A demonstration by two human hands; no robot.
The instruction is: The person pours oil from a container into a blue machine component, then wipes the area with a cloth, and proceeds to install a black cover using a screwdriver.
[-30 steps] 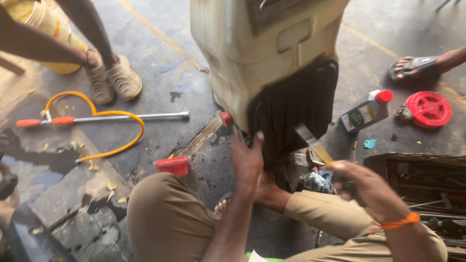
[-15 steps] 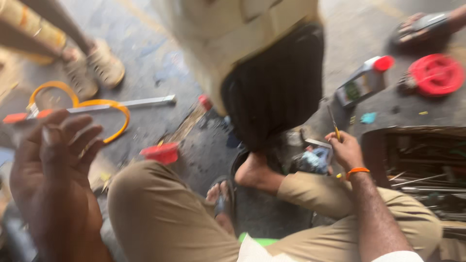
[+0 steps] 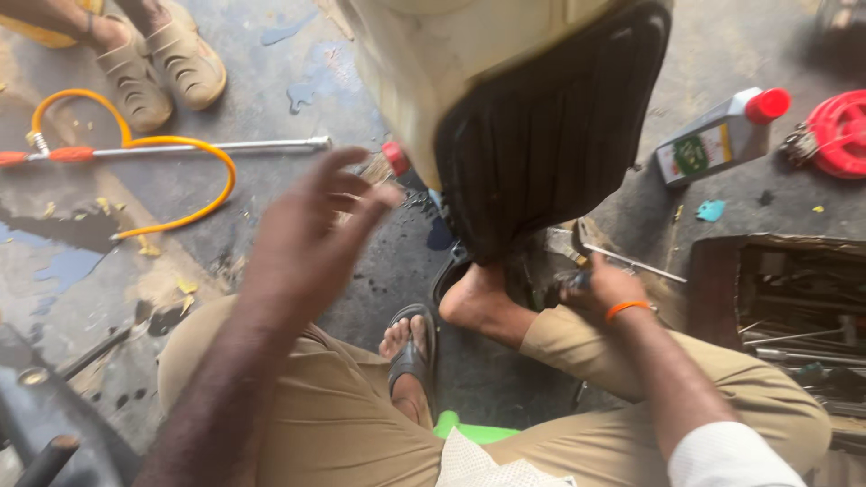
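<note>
My left hand [image 3: 316,225] is raised in the air, blurred, with fingers spread and nothing in it, a little left of a big cream panel [image 3: 424,72] with a black ribbed part [image 3: 550,135]. The panel stands on the wet concrete in front of me. My right hand [image 3: 603,287], with an orange band on its wrist, is down by the black part's lower right edge, closed around a thin metal tool [image 3: 636,266]. My bare foot [image 3: 478,302] rests against the bottom of the black part.
A grey bottle with a red cap [image 3: 722,140] and a red reel [image 3: 839,131] lie at the right. An open tool box [image 3: 794,307] is beside my right knee. An orange hose with a metal lance [image 3: 171,149] lies left, near another person's shoes [image 3: 162,72].
My left hand left the panel's lower edge, swung up to the left, and now reaches back toward the panel. My right hand dropped lower, to the floor by the black part.
</note>
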